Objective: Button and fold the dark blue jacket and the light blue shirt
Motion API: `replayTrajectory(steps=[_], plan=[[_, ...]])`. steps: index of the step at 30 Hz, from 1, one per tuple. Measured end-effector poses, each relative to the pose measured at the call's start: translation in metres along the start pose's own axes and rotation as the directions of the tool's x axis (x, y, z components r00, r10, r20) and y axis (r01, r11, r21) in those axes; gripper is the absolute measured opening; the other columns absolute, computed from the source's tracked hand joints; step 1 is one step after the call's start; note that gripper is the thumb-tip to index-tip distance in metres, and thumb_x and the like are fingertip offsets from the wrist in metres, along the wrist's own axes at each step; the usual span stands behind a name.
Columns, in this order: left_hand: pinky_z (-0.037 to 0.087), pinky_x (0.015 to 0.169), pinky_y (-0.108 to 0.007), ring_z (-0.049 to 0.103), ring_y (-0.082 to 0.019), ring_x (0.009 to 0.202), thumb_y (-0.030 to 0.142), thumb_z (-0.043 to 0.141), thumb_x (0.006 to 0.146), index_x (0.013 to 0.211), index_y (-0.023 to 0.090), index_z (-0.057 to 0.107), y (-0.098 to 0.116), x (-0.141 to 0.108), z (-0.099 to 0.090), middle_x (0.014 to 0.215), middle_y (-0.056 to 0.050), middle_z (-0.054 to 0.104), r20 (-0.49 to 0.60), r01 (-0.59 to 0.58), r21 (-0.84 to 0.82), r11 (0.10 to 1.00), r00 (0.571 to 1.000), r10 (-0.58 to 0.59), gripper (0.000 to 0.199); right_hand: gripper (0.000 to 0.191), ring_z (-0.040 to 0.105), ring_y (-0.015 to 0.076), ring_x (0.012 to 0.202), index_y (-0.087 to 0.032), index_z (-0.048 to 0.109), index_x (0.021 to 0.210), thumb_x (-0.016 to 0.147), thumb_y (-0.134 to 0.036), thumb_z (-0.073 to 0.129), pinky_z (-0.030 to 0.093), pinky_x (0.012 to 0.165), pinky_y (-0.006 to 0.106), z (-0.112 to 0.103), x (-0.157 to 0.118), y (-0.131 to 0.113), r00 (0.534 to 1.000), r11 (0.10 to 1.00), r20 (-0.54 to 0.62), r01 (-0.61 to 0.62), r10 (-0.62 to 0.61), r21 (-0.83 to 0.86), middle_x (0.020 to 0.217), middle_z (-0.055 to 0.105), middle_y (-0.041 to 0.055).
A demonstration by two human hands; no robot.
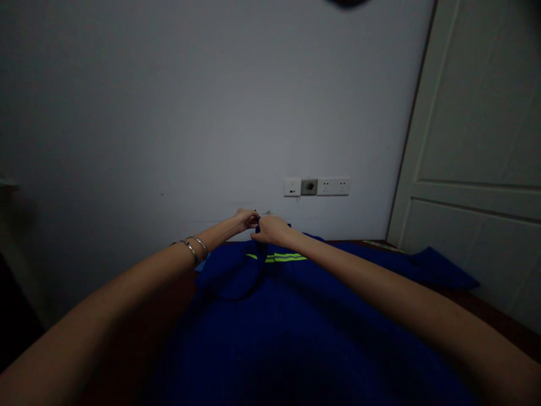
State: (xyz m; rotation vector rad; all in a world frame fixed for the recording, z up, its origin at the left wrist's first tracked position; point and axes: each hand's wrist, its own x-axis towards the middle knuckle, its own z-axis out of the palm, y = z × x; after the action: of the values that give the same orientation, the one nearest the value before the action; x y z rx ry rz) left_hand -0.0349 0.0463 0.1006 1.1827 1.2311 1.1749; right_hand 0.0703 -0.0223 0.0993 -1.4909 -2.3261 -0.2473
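Blue garment [296, 321] filled the bottom middle of the frame nearest us, spreading up to the foot of the pale wall [203, 113], with our bare forearms reaching over it from both lower corners. It lay on a dark reddish surface [139, 332], and one loose stretch of blue cloth ran out to the right of the frame. Yellow-green stripes [291, 257] crossed it just below our hands.

Our left hand [247, 219], with bracelets [198, 248] at the wrist, was nearly closed near the centre of the frame, its fingers bent to the thumb in what looked like a pinch on the cloth. Our right hand [273, 228] came just beside it, curled closed around the same gathered part. From there a narrow fold [261, 254] hung down; the exact fingertip contact was too dark to make out.

We judged the cloth soft and limp, fairly light for its spread, neither fragile nor especially slippery. It would sag between holds, so a doubled edge or seam, pinched by both hands a little apart, seemed the surest place to grip.

Sockets [333, 186] sat on the wall right of centre, and a pale door [473, 141] stood at upper right.
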Motion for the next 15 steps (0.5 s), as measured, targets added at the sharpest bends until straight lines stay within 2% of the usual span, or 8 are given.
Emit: replayTrajectory(steps=[4, 7, 11, 13, 15], plan=[[0.047, 0.051, -0.022, 0.045, -0.007, 0.045, -0.002, 0.051, 0.066, 0.06, 0.013, 0.045, 0.001, -0.002, 0.008, 0.043, 0.004, 0.041, 0.06, 0.003, 0.002, 1.0, 0.998, -0.003, 0.017, 0.018, 0.063, 0.0284, 0.078, -0.008, 0.064, 0.081, 0.069, -0.02, 0.056, 0.047, 0.067, 0.033, 0.001, -0.007, 0.007, 1.0, 0.998, 0.001, -0.019, 0.019, 0.06, 0.079, 0.065, 0.0183], [0.049, 0.057, -0.025, 0.048, -0.009, 0.05, -0.001, 0.053, 0.066, 0.062, 0.012, 0.047, -0.001, -0.005, 0.017, 0.047, 0.003, 0.044, 0.116, -0.005, -0.002, 1.0, 0.993, 0.005, 0.014, 0.012, 0.063, 0.0247, 0.065, -0.008, 0.062, 0.075, 0.066, -0.014, 0.055, 0.048, 0.058, 0.03, 0.003, -0.018, 0.023, 0.989, 0.971, 0.09, -0.135, 0.119, 0.195, 0.066, 0.064, 0.014], [0.049, 0.062, -0.026, 0.053, -0.011, 0.056, -0.001, 0.052, 0.066, 0.064, 0.011, 0.05, -0.009, -0.012, 0.037, 0.053, -0.002, 0.053, 0.232, -0.028, 0.055, 0.998, 0.973, 0.014, 0.012, 0.015, 0.058, 0.0173, 0.05, -0.01, 0.059, 0.077, 0.062, -0.013, 0.058, 0.047, 0.044, 0.026, 0.011, -0.036, 0.049, 0.932, 0.824, 0.235, -0.355, 0.276, 0.441, 0.063, 0.061, 0.0081], [0.049, 0.063, -0.027, 0.054, -0.011, 0.057, -0.001, 0.053, 0.066, 0.063, 0.011, 0.051, -0.017, -0.015, 0.049, 0.054, -0.002, 0.054, 0.295, -0.067, 0.076, 0.995, 0.954, 0.042, 0.012, 0.014, 0.056, 0.0144, 0.047, -0.011, 0.058, 0.076, 0.062, -0.014, 0.058, 0.045, 0.041, 0.024, 0.016, -0.043, 0.059, 0.908, 0.735, 0.274, -0.417, 0.316, 0.535, 0.064, 0.061, 0.0062], [0.049, 0.064, -0.028, 0.055, -0.011, 0.057, 0.001, 0.055, 0.066, 0.065, 0.011, 0.051, -0.024, -0.017, 0.057, 0.055, -0.002, 0.055, 0.355, -0.094, 0.082, 0.992, 0.933, 0.059, 0.011, 0.008, 0.053, 0.0115, 0.043, -0.011, 0.057, 0.071, 0.063, -0.013, 0.056, 0.042, 0.039, 0.022, 0.021, -0.049, 0.067, 0.89, 0.692, 0.293, -0.455, 0.348, 0.561, 0.059, 0.059, 0.0041]])
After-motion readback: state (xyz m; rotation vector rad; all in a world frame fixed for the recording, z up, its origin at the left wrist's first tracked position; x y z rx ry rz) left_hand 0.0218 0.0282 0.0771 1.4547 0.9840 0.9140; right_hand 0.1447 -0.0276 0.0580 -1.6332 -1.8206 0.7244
